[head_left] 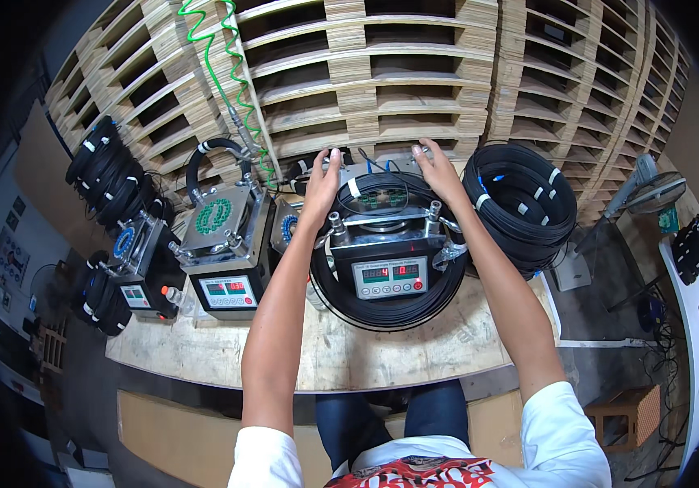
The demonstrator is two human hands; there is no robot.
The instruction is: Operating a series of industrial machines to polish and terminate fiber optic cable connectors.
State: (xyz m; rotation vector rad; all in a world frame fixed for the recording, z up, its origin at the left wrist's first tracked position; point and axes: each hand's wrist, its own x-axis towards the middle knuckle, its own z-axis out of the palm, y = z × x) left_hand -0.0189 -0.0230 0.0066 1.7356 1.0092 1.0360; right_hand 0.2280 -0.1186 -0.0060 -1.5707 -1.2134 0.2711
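A tabletop polishing machine (390,278), black with a lit red-digit panel, stands before me. A large coil of thin black cable (390,315) surrounds its front, and more black loops with a white tie (354,187) lie over its top. Two blue connectors (369,167) show at the far side. Both arms reach past the machine. At its far left corner is my left hand (322,185), thumb and fingers apart. Opposite it, at the far right corner, my right hand (440,175) has its fingers stretched out. Some fingertips are hidden behind the loops and a grey surface (355,171).
Another polishing machine (223,244) with a green-dotted plate stands left, and a smaller one (134,260) beyond it. Cable coils (520,207) are stacked right, others (105,175) far left. Wooden pallets (414,65) rise behind the wooden table (203,350). A green spiral hose (239,89) hangs down.
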